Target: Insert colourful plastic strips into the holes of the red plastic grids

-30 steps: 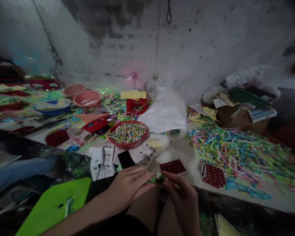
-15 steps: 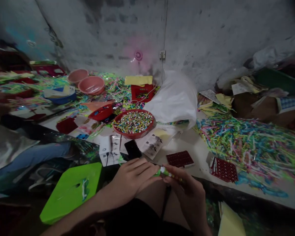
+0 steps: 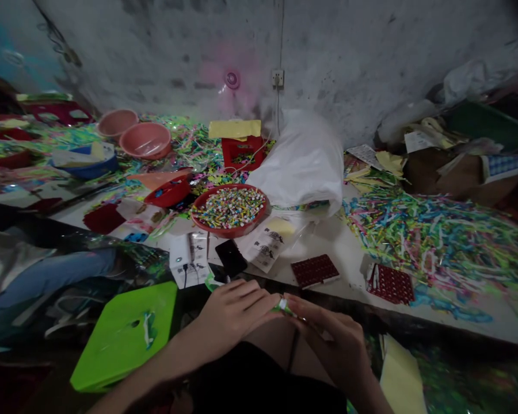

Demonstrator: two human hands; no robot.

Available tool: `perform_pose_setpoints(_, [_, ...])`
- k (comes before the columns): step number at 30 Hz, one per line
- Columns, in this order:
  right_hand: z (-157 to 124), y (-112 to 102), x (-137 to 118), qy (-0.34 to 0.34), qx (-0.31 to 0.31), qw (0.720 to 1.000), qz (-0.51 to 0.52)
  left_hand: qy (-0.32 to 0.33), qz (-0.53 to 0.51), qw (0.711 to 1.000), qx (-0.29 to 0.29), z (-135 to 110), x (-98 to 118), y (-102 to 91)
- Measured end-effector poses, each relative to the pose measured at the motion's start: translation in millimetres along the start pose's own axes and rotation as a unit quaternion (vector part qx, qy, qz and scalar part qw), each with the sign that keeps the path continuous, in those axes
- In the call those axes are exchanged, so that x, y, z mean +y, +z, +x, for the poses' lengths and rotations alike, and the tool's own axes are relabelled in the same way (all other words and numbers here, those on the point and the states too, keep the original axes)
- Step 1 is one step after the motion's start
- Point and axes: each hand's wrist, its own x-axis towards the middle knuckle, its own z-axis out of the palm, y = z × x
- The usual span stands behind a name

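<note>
above the lap, left hand [image 3: 231, 313] and right hand [image 3: 334, 339] pinch a small green and white piece [image 3: 284, 305]

low in the middle of the view, the two hands meet fingertip to fingertip over the person's bare knees. the left hand is nearly closed, its fingers drawn together and their tips nipping one end of the small green and white piece. the right hand is curled the same way, thumb and forefinger gripping the other end, the rest of its fingers folded under. the piece itself sits between the two sets of fingertips, mostly covered, so its shape is hard to tell

just beyond the hands runs the edge of a white table [image 3: 345, 253]. a black phone [image 3: 231, 257] lies near that edge, beside a white packet [image 3: 189, 261]. behind them stands a red bowl [image 3: 231, 232] heaped with small coloured bits, and a white plastic bag [image 3: 302, 164] slumps just to its right. two dark red studded cards lie flat on the table, one [image 3: 315, 270] near the hands, the other [image 3: 391, 284] further right. a wide heap of coloured strips [image 3: 435, 236] covers the right side of the table. two pink basins [image 3: 145, 140] sit at the far left by the wall, and a pink fan [image 3: 232, 79] blurs against the wall itself. a bright green board [image 3: 121, 339] lies low to the left of the left arm, and past it shows another person's leg in blue jeans [image 3: 56, 276]
</note>
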Motion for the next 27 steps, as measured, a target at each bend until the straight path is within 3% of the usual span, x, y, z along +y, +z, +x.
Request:
perform_pose_setpoints(9, [-12.9, 7.6, 14.8, 0.12, -0.043, 0.99, 0.051, 0.019, -0.012, 1.0, -0.022, -16.0, -8.4, 28.4])
perform_pose_setpoints(14, [-16.2, 21.4, 39.5, 0.201, -0.067, 0.972, 0.1, 0.001, -0.002, 0.999, -0.051, -30.3, -20.4, 55.7])
perform_pose_setpoints(18, [-25.4, 27.1, 62.0, 0.318, -0.096, 0.929, 0.163, 0.038, -0.025, 0.995, -0.092, -36.9, -21.5, 73.8])
perform_pose_setpoints(20, [-29.4, 25.8, 70.7, 0.356, -0.157, 0.901, 0.193, 0.052, -0.056, 0.992, -0.104, -38.9, -17.6, 80.7])
perform_pose_setpoints(23, [-35.8, 23.1, 82.2, 0.409, -0.25, 0.837, 0.264, 0.059, -0.125, 0.982, -0.131, -42.9, -10.5, 90.2])
perform_pose_setpoints(25, [-40.6, 22.9, 88.6, 0.434, -0.278, 0.801, 0.305, 0.061, -0.166, 0.973, -0.15, -46.0, -7.5, 95.4])
perform_pose_setpoints(27, [-45.2, 23.3, 93.2, 0.448, -0.289, 0.782, 0.323, 0.057, -0.192, 0.964, -0.177, -48.3, -6.6, 99.2])
